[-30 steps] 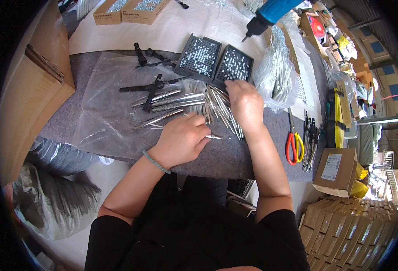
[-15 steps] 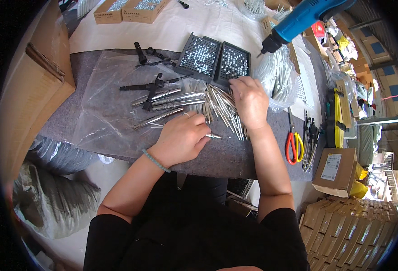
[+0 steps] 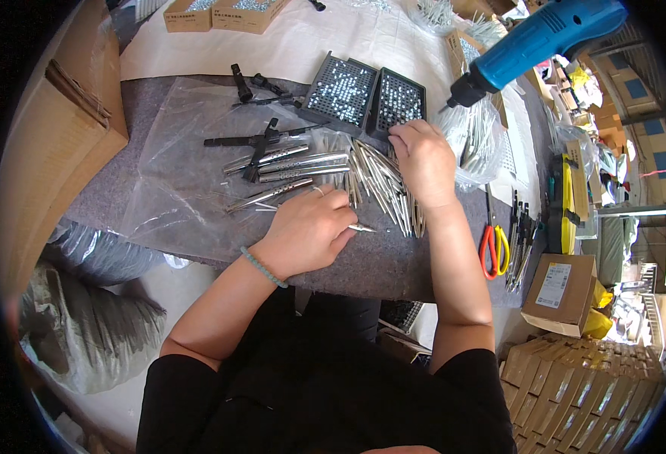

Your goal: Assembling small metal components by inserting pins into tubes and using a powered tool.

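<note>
Near the front edge of the grey felt-covered table (image 3: 348, 278), the left hand (image 3: 310, 229) has its fingers clamped on a slim silver metal piece with a tapered tip (image 3: 363, 228), which points toward the table's right edge. The right hand (image 3: 426, 163) bends its fingers at the near edge of a black perforated plastic tray (image 3: 405, 76) of small shiny metal studs (image 3: 397, 102), though whether they grip one I cannot tell. The step appears to be picking a stud, the next move calling for a secure fingertip pinch.
</note>
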{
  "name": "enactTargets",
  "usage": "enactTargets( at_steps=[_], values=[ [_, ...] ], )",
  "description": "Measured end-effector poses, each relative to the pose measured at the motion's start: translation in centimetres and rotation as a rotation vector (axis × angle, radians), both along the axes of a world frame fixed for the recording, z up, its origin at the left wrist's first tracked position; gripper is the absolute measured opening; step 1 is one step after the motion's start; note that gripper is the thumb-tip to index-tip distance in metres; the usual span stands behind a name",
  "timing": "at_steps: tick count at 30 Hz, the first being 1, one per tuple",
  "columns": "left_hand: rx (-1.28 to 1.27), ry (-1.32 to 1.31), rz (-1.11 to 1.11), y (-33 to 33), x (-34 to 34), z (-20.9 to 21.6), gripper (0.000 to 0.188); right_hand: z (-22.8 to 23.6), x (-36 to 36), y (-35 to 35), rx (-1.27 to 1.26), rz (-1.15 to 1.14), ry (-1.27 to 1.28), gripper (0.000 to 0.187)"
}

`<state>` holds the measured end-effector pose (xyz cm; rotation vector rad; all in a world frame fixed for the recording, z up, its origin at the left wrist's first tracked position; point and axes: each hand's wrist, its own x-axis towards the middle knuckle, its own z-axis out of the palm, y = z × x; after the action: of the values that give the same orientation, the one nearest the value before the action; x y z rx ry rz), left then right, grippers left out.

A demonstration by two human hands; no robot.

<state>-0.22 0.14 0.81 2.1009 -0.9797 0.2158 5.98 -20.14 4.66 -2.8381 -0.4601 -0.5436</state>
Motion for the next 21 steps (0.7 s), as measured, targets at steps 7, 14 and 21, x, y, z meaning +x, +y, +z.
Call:
enactTargets(
  at_steps=[7, 14, 21],
  values=[
    [0.003, -0.015, -0.007, 0.0, 0.3, 0.1, 0.012, -0.3, 0.4, -0.8, -0.151, 0.006, -0.136, 0.008],
    [0.009, -0.001, 0.0, 0.0, 0.0, 0.1, 0.011, 0.0, -0.2, -0.3, -0.086, 0.036, -0.108, 0.01],
    [0.017, 0.014, -0.001, 0.1, -0.3, -0.2, 0.011, -0.7, -0.3, -0.4, -0.138, 0.037, -0.139, 0.012]
  ],
)
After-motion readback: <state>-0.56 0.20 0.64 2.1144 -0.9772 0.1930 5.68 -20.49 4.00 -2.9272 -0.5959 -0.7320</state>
